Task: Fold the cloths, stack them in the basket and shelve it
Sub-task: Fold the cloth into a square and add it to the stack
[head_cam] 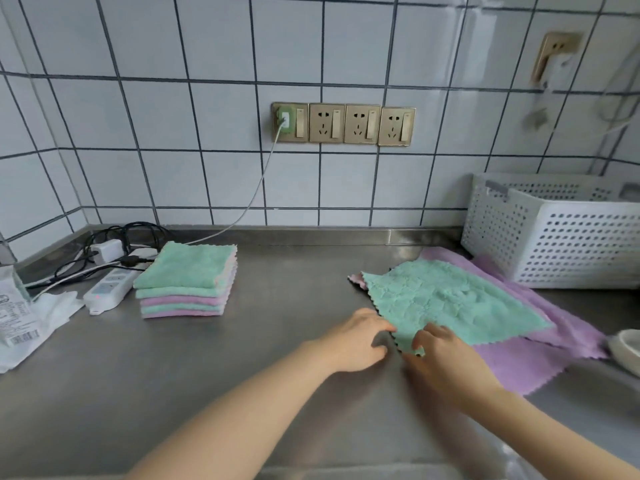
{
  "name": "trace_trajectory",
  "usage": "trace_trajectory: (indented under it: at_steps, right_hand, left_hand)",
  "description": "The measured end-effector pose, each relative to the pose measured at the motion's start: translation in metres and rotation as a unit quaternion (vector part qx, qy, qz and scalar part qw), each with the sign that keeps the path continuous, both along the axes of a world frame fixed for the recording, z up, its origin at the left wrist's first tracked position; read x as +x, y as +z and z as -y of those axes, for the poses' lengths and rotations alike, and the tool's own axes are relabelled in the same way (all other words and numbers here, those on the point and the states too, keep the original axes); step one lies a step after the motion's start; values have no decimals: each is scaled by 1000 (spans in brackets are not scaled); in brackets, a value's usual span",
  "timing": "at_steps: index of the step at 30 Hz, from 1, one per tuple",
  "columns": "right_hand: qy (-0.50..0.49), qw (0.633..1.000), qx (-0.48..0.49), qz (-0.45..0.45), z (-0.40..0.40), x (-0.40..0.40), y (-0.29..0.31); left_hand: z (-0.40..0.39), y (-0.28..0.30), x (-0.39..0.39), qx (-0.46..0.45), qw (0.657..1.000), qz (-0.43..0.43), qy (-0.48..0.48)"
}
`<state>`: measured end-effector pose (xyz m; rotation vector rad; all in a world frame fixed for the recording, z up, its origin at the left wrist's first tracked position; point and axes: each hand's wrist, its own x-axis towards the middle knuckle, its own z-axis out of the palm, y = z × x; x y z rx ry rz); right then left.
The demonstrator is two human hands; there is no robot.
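**Folding step: taking hold of the near corner of a green cloth**

Nearest the viewer, both forearms reach across the steel surface [214,368]. The left hand [360,339] lies with relaxed fingers, its fingertips at the near-left edge of the green cloth [450,299]; whether it pinches that edge cannot be told. The right hand [438,355] curls its fingers round the near corner of the same cloth and grips it. The green cloth lies flat and unfolded on top of a purple cloth [519,358], which is spread beneath it and shows along the right and near sides. A sliver of pink shows at the far-left corner; whether it is another cloth is unclear.

The step in hand appears to be the start of a fold. The next move calls for lifting the gripped corner and carrying it over to the far edge, with the edges matched.

Farther left stands a stack of folded cloths [187,280], green and purple, not yet in the basket. Behind it lie a power strip [109,289] and tangled cables.

At the far right the white basket [554,237] stands on the back edge of the purple cloth; its interior is hidden and its right side is cut off. A pale rim [627,348] at the right edge cannot be identified. No shelf is in view.
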<state>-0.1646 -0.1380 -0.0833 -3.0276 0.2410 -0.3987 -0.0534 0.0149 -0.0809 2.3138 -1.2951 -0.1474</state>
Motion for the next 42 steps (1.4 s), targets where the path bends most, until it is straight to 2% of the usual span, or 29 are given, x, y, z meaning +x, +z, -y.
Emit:
trace_trajectory:
  at_steps: [7,13,15,19,24,28,32,37,40,42]
  right_hand:
    - [28,995,-72,65,6,9,-12]
    - [28,993,-94,71,8,19,-8]
    - [28,992,-83,92,6,17,7]
    - [33,983,-51,174,3,6,49]
    - [71,951,100,283,-6,-2,95]
    - [117,924,127,341,-13,-10,119]
    - [134,910,116,374,-19,-17,132]
    - [111,918,100,367,-19,-15,134]
    - [99,922,88,363,-24,-17,135]
    - [91,929,125,337,-30,-21,137]
  left_hand:
    - [27,-11,7,0,1000,13,-27]
    - [34,-11,9,-14,1000,-2,-7]
    - [39,-8,8,-32,999,-8,2]
    - [47,12,10,-165,983,-37,68]
    - [41,32,9,-195,965,-30,171]
    - [12,44,6,-233,952,-57,191]
    - [-33,49,16,-270,937,-30,218]
    - [-103,69,26,-295,933,-25,204]
    - [-144,86,19,-278,940,12,198]
    - [-168,95,12,-248,951,0,183]
